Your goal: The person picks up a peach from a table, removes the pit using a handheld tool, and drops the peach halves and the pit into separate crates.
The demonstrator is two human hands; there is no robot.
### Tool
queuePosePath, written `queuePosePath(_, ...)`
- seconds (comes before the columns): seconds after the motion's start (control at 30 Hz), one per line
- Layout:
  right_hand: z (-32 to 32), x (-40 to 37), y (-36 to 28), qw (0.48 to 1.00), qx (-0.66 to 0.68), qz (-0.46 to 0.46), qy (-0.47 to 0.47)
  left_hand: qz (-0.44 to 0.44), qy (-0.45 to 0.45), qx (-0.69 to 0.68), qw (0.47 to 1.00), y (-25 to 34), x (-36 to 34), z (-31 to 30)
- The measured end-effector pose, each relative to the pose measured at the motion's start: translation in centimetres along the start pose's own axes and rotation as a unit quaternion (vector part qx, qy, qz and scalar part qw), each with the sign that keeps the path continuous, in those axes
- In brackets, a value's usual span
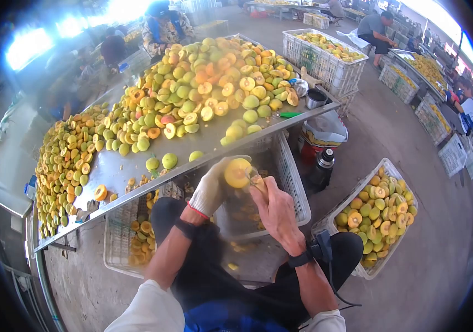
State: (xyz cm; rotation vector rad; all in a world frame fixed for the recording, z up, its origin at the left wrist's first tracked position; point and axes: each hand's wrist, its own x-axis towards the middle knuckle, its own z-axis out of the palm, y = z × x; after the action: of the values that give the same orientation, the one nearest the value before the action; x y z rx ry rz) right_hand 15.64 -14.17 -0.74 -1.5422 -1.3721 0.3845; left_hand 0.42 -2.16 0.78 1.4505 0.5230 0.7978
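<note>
Dark-clad knees point(347, 252) spread at the near side, and between them, up front, the two hands meet. The left hand point(209, 191), in a pale glove, has fingers curled around a yellow fruit point(237, 172), up off everything, with what looks like its cut face showing. The bare right hand point(277, 213) grips a small tool point(256, 181), thumb along the handle, its metal end right at the fruit's edge; whether it bites into the flesh, I can't tell.

Light thing, this fruit, I'd judge: firm enough to cup, but wet and slick where cut, easily bruised under a hard squeeze. Best hold is around the skin, fingers clear of the metal, and the glove should help against slipping.

Just below sits a crate point(302, 202) with scraps inside; to the right, another crate point(325, 221) full of fruit pieces. Beyond the hands runs the metal table point(175, 178), heaped with a green-and-orange pile point(175, 94), and past that, a co-worker point(164, 30) in patterned sleeves.
</note>
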Motion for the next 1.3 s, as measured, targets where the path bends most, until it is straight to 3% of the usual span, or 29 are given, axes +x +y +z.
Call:
queuePosePath(0.03, 0.0, 0.1, 0.0, 1.0, -0.009, -0.002, -0.008, -0.043, 0.002, -0.108, 0.993, -1.0, 0.3, -0.1)
queuePosePath(0.1, 0.1, 0.5, 0.3, 0.999, -0.04, -0.009, -0.025, -0.128, 0.025, -0.197, 0.972, -2.1, 0.4, 0.0)
queuePosePath(0.33, 1.1, 1.5, -0.3, 0.994, -0.081, -0.045, -0.061, -0.093, 0.081, -0.023, 0.992, -2.0, -0.4, -0.4)
queuePosePath(0.6, 2.3, 1.1, -0.1, 0.988, -0.122, -0.033, -0.083, -0.023, 0.118, 0.071, 0.99, -2.5, -1.0, -0.3)
queuePosePath(0.8, 2.5, 0.5, 0.2, 0.984, -0.103, -0.056, -0.135, -0.03, 0.153, 0.112, 0.981, -2.3, -1.8, -0.2)
queuePosePath(0.87, 1.8, 0.8, 0.0, 0.978, -0.107, -0.082, -0.158, -0.043, 0.111, 0.161, 0.98, -2.9, -1.7, -1.2)
queuePosePath(1.0, 1.6, 0.5, 0.6, 0.98, -0.09, -0.048, -0.172, -0.108, 0.043, 0.221, 0.968, 0.1, -1.4, -1.8)
queuePosePath(1.1, 2.5, 0.0, 0.3, 0.992, -0.032, -0.006, -0.125, -0.031, 0.094, 0.046, 0.994, -1.6, -1.5, -1.0)
queuePosePath(1.2, 2.7, -0.2, -0.7, 0.994, 0.066, 0.045, -0.075, 0.151, 0.152, 0.036, 0.976, -1.7, -1.4, 2.0)
queuePosePath(1.3, 3.3, -0.4, -1.4, 0.991, 0.093, 0.066, -0.067, 0.14, 0.206, 0.021, 0.968, -3.0, -1.3, 3.3)
